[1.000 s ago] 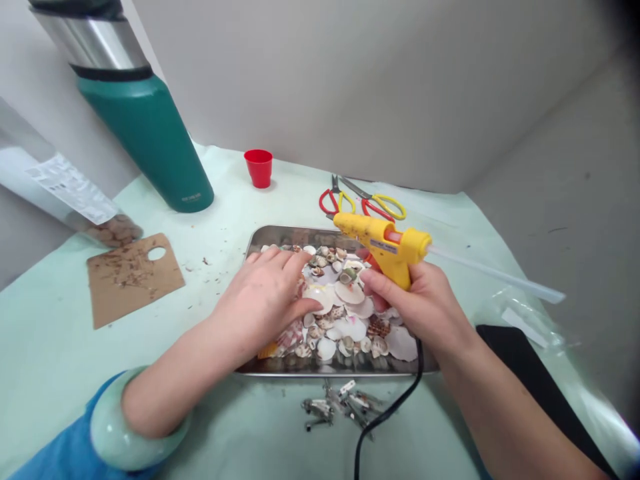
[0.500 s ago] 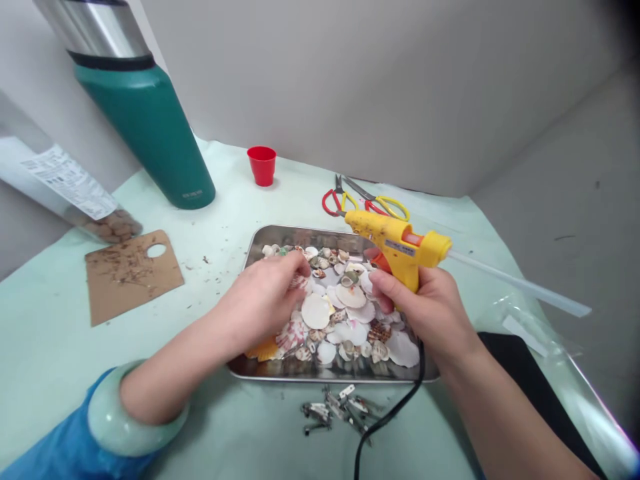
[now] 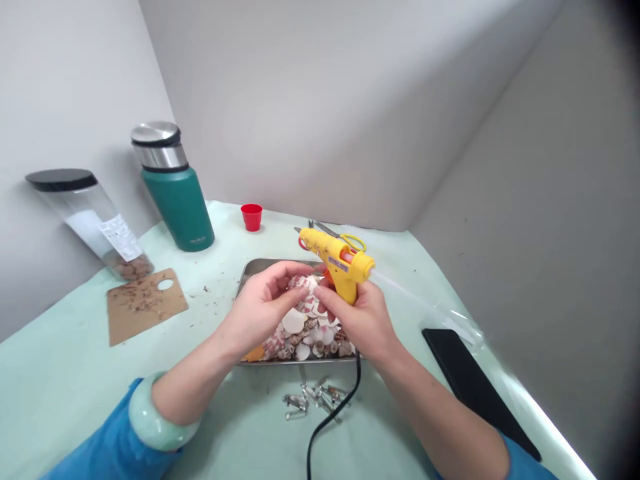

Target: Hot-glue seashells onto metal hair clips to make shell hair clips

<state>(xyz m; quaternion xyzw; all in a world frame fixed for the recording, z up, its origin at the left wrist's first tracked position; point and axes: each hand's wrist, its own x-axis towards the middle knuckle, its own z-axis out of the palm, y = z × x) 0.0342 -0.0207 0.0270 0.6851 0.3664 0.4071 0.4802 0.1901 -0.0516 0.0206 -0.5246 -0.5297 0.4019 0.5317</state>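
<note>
My left hand [image 3: 263, 303] is closed in a pinch on a white and reddish-brown patterned seashell [image 3: 309, 297], held above the tray. My right hand [image 3: 367, 323] grips the handle of a yellow glue gun [image 3: 333, 253]; its nozzle points up and to the left, and a clear glue stick [image 3: 407, 288] sticks out behind. The right thumb and fingertips come close to the same shell; whether they touch it I cannot tell. Beneath both hands lies a metal tray [image 3: 253, 268] full of shells [image 3: 295, 322], partly hidden by my hands. A black cord [image 3: 325, 421] hangs from the gun.
Small metal clips [image 3: 320, 399] lie before the tray. Behind it are scissors [image 3: 354, 241] and a red cup [image 3: 251, 218]. At left stand a green bottle [image 3: 179, 210], a clear container [image 3: 95, 220] and a stained cardboard piece [image 3: 145, 307]. A black flat object [image 3: 475, 387] lies right.
My left hand has risen from among the shells with one shell pinched in it. My right hand has brought the glue gun left, close to the left hand. The view has tilted upward.
</note>
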